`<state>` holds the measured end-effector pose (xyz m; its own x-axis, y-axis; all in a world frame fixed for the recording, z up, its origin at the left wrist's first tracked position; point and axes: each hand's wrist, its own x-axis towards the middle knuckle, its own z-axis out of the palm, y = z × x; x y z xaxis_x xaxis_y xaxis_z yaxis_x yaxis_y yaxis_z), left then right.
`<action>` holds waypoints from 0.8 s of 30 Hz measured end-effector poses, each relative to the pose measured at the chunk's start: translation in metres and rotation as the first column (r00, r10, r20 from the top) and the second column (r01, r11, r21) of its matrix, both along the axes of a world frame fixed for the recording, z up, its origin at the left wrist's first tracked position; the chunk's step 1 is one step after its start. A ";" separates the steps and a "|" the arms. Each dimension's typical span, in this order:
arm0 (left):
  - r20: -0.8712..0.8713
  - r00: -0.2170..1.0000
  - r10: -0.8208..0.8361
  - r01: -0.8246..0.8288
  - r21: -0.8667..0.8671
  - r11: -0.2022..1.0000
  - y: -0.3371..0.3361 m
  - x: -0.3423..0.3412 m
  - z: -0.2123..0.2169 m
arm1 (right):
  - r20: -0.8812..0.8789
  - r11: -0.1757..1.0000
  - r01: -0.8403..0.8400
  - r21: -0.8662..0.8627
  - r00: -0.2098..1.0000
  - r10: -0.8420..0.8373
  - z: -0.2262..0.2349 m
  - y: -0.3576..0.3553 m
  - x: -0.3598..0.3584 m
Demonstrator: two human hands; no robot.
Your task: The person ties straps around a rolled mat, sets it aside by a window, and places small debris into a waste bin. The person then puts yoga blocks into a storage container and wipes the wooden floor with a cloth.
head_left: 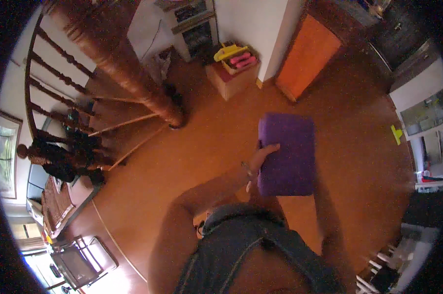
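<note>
A purple rectangular block [292,157] with rounded corners and a matte, foam-like face is held up in front of my body, over the floor. My left hand [262,159] grips its left edge; the thumb lies over the near face, and the other fingers are mostly hidden behind it. From the lower right, my right forearm [325,210] reaches up to the block's right edge. My right hand is hidden by the block, so I cannot tell how its fingers lie. A band circles my left wrist.
A dark wooden spiral staircase post [133,73] rises at the left. Ahead, a cardboard box [228,83] carries yellow and pink things beside a white wall. An orange wooden door [309,56] stands to its right. A chair [82,259] is at lower left, a white cabinet [419,110] at right.
</note>
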<state>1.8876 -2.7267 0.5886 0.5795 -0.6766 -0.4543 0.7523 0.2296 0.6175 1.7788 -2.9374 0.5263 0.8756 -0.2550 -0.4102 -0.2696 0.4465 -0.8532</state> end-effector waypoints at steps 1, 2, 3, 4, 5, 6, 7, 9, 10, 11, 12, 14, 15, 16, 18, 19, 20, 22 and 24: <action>0.015 1.000 0.002 -0.004 0.071 0.997 -0.006 0.016 -0.017 | -0.013 1.000 -0.019 0.004 1.000 0.019 0.000 -0.007 0.016; 0.026 1.000 0.008 -0.011 0.134 0.991 -0.017 0.028 -0.018 | -0.016 0.999 -0.046 -0.004 0.999 0.046 0.004 -0.020 0.038; 0.015 1.000 0.019 -0.021 0.134 0.991 -0.025 0.041 -0.020 | -0.017 0.997 -0.073 -0.006 0.997 0.073 0.007 -0.031 0.062; -0.047 0.993 0.112 -0.109 0.079 0.991 -0.031 0.054 -0.022 | -0.026 0.995 -0.100 -0.008 0.995 0.099 0.009 -0.038 0.080; -0.106 0.974 0.199 -0.197 0.028 0.980 -0.037 0.070 -0.021 | -0.031 0.993 -0.121 -0.012 0.992 0.120 0.012 -0.047 0.100; -0.111 0.970 0.217 -0.215 0.032 0.976 -0.039 0.085 -0.032 | -0.036 0.989 -0.150 -0.007 0.988 0.149 0.012 -0.053 0.123; -0.143 0.951 0.273 -0.270 0.035 0.962 -0.041 0.101 -0.051 | -0.038 0.984 -0.176 -0.003 0.984 0.176 0.012 -0.059 0.144; -0.184 0.925 0.333 -0.331 0.045 0.943 -0.048 0.132 -0.070 | -0.053 0.977 -0.213 0.005 0.976 0.213 0.007 -0.067 0.181; -0.170 0.905 0.390 -0.384 0.064 0.921 -0.051 0.149 -0.079 | -0.063 0.974 -0.227 0.004 0.972 0.227 0.003 -0.071 0.202; -0.158 0.886 0.437 -0.429 0.079 0.900 -0.056 0.167 -0.080 | -0.078 0.973 -0.232 0.000 0.970 0.232 0.000 -0.078 0.220; -0.169 0.883 0.438 -0.431 0.078 0.899 -0.061 0.182 -0.081 | -0.094 0.972 -0.234 -0.003 0.968 0.232 -0.003 -0.085 0.238; -0.073 0.876 0.476 -0.466 0.126 0.876 -0.069 0.215 -0.080 | -0.117 0.976 -0.220 0.007 0.969 0.219 -0.016 -0.097 0.270; -0.078 0.869 0.489 -0.478 0.123 0.870 -0.073 0.237 -0.083 | -0.129 0.978 -0.208 0.011 0.970 0.208 -0.022 -0.105 0.284; -0.094 0.871 0.482 -0.471 0.118 0.874 -0.073 0.251 -0.087 | -0.138 0.976 -0.219 0.015 0.966 0.219 -0.032 -0.104 0.303; -0.119 0.857 0.502 -0.488 0.130 0.863 -0.074 0.278 -0.104 | -0.167 0.975 -0.219 0.045 0.960 0.224 -0.045 -0.110 0.326; -0.123 0.865 0.486 -0.475 0.107 0.873 -0.083 0.291 -0.119 | -0.187 0.980 -0.197 0.034 0.962 0.200 -0.050 -0.118 0.333; -0.127 0.872 0.472 -0.464 0.088 0.881 -0.091 0.303 -0.134 | -0.200 0.985 -0.168 0.045 0.964 0.173 -0.059 -0.124 0.342; -0.156 0.849 0.504 -0.485 0.146 0.862 -0.103 0.332 -0.145 | -0.229 0.988 -0.147 0.035 0.962 0.151 -0.077 -0.138 0.363; -0.171 0.811 0.560 -0.523 0.216 0.824 -0.111 0.357 -0.163 | -0.237 0.988 -0.143 0.055 0.960 0.151 -0.101 -0.146 0.397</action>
